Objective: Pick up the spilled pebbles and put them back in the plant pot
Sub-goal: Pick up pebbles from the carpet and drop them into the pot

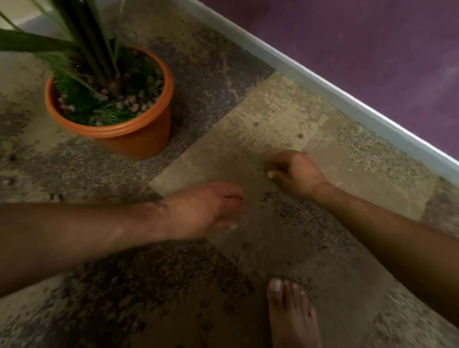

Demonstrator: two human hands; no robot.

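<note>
An orange plant pot (132,141) stands on the floor at upper left. It holds a green plant and pale pebbles (132,103) on the soil. My right hand (295,175) is low over the tan floor patch right of the pot, its fingers curled in toward the thumb. Motion blur hides whether it holds a pebble. My left hand (206,209) hovers just left of it, half cupped and blurred, its palm hidden. A small dark pebble (300,136) lies on the floor beyond my right hand.
The floor is rough, mottled concrete (218,69). A pale ledge (324,85) runs diagonally along a purple wall (375,36) at right. My bare foot (290,318) rests at the bottom centre. Long green leaves (20,42) spread over the upper left.
</note>
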